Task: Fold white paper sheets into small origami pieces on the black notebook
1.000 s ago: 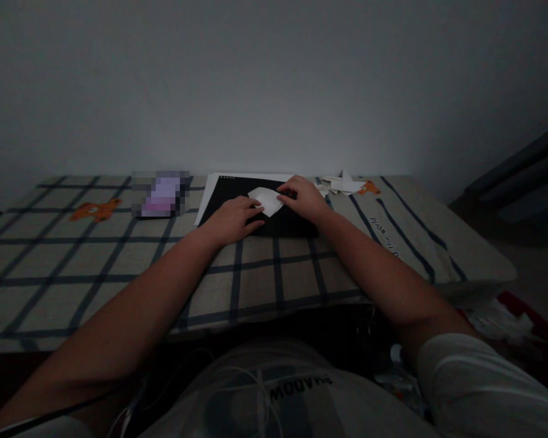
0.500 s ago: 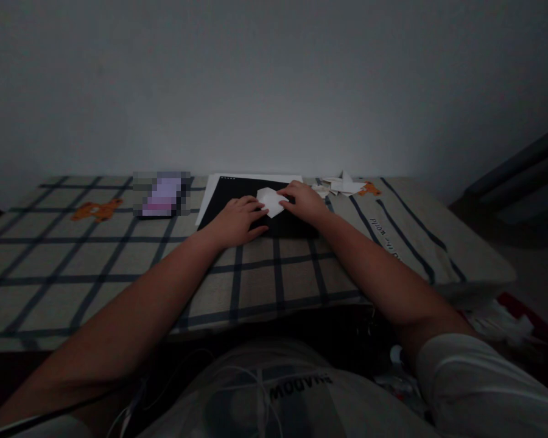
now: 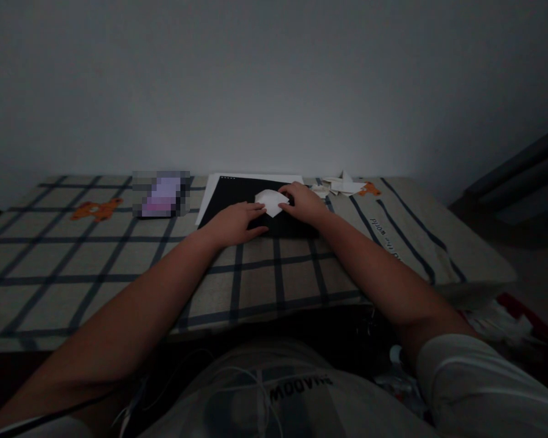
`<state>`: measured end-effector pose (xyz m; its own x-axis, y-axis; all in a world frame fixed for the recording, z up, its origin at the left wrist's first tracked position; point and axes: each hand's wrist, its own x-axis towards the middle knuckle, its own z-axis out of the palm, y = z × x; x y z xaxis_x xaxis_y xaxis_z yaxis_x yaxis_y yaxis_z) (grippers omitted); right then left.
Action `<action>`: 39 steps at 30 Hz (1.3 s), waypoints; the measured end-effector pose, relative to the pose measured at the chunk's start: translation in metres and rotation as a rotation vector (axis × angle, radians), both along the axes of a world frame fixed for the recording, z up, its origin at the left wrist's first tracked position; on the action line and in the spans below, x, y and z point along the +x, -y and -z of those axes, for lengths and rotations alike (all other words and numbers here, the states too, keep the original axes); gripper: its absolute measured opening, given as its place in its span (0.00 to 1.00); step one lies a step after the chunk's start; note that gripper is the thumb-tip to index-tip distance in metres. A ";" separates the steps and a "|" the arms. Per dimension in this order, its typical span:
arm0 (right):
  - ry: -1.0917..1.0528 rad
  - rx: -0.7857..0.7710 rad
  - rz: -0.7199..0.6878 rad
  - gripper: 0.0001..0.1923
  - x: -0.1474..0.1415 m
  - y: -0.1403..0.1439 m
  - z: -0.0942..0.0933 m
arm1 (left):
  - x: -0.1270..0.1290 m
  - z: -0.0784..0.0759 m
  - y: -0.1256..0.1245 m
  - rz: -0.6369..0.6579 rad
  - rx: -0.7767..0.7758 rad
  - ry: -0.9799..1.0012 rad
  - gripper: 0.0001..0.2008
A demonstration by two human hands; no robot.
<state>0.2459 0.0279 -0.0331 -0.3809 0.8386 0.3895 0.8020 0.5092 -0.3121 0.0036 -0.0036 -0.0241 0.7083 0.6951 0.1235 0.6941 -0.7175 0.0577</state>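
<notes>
A small white piece of folded paper (image 3: 272, 201) lies on a black sheet or cover (image 3: 231, 191). My left hand (image 3: 235, 222) rests flat at the paper's left side, fingers stretched out and fingertips touching its edge, with the thumb held apart nearer to me. At the right edge of the paper, my right hand (image 3: 304, 204) has its thumb and forefinger closed on it. The right hand's other fingers are curled and partly hidden.
White sheets (image 3: 205, 204) stick out under the black cover. A phone (image 3: 162, 194), partly pixelated, lies at left. Several folded white paper pieces (image 3: 342, 184) lie at right on the checked tablecloth (image 3: 256, 280). A wall (image 3: 274, 91) rises behind the table.
The paper's top outline has changed slightly, looking wider and lower at the left. My left fingers have drawn closer together and straightened. My right hand has barely moved.
</notes>
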 end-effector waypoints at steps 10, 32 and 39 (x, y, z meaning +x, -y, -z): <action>0.036 0.053 0.018 0.12 -0.002 0.006 -0.008 | -0.003 0.001 -0.001 0.012 -0.032 0.053 0.32; 0.071 0.070 0.032 0.08 -0.006 0.006 -0.008 | -0.003 -0.004 0.000 0.056 -0.045 -0.040 0.31; 0.136 0.130 0.000 0.09 -0.009 0.011 -0.013 | 0.002 -0.005 0.005 -0.013 -0.024 -0.063 0.29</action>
<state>0.2372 0.0165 -0.0197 -0.4375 0.7842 0.4401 0.8322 0.5385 -0.1324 0.0056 -0.0083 -0.0191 0.7053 0.7062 0.0624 0.7059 -0.7076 0.0305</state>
